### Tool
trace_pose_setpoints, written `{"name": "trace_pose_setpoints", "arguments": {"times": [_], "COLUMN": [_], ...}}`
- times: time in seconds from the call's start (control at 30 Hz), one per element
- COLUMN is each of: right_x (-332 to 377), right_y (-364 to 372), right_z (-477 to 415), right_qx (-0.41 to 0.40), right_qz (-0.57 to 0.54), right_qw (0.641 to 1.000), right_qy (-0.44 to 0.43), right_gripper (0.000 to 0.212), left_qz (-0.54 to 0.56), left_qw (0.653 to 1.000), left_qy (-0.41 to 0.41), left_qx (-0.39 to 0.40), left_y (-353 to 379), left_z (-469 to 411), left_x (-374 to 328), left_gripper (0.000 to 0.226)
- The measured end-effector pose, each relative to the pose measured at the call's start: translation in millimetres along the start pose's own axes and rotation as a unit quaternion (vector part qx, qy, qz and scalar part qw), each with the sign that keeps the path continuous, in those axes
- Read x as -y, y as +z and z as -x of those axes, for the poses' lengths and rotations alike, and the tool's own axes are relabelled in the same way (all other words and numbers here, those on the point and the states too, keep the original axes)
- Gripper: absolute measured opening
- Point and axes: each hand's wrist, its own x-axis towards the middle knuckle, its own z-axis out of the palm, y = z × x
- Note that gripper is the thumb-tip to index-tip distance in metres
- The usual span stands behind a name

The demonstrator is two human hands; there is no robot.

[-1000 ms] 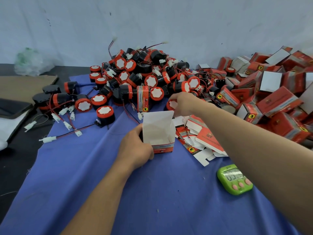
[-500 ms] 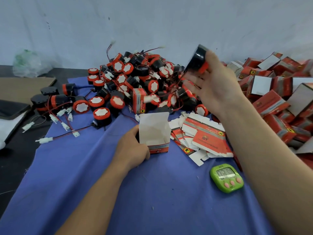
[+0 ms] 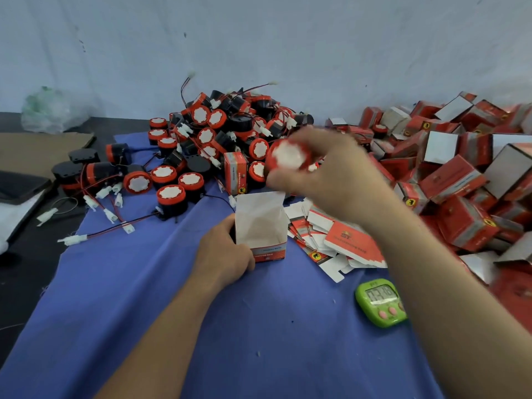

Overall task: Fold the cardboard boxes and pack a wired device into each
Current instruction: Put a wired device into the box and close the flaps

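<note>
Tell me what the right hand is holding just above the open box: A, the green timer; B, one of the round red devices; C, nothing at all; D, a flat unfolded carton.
B: the right hand grips a round red device with a white face above the open box, which the left hand holds; the green timer lies on the cloth.

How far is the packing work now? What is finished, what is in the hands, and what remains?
Done: many closed boxes are piled on the right. In hand: the left hand holds one open box upright on the cloth, and the right hand holds a device just above it, not yet inside. Left: a big heap of loose devices and a stack of flat boxes.
</note>
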Motion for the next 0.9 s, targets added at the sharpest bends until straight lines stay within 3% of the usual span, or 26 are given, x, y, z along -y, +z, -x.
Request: {"name": "trace_pose_setpoints", "arguments": {"times": [0.23,0.43,0.53,0.63,0.77,0.83,0.9], "right_x": [-12,-24,-17,-16,-28,-24,-25], "right_y": [74,90,91,93,88,81,76], "right_z": [42,38,42,46,49,47,43], "right_qx": [0.052,-0.017,-0.045,-0.058,0.03,0.071,0.093], "right_qz": [0.144,0.296,0.344,0.351,0.378,0.412,0.417], "right_qw": [0.988,0.951,0.921,0.916,0.902,0.888,0.884], "right_qy": [-0.029,-0.084,-0.178,-0.183,-0.206,-0.192,-0.191], "right_gripper": [0.05,0.045,0.059,0.064,0.047,0.04,0.018], "left_qz": [-0.039,-0.023,-0.014,-0.002,0.003,-0.002,-0.009], "left_qw": [0.998,0.998,0.999,0.999,0.998,0.998,0.998], "left_qy": [0.045,0.049,0.046,0.044,0.055,0.054,0.056], "left_qx": [-0.023,0.018,0.018,0.02,0.028,0.03,0.029], "left_y": [2,-4,-5,-5,-4,-3,-3], "left_z": [-3,1,-1,-1,0,0,0], "left_x": [3,4,5,7,8,8,8], "left_gripper": [0.042,0.066,0.05,0.049,0.067,0.063,0.058]}}
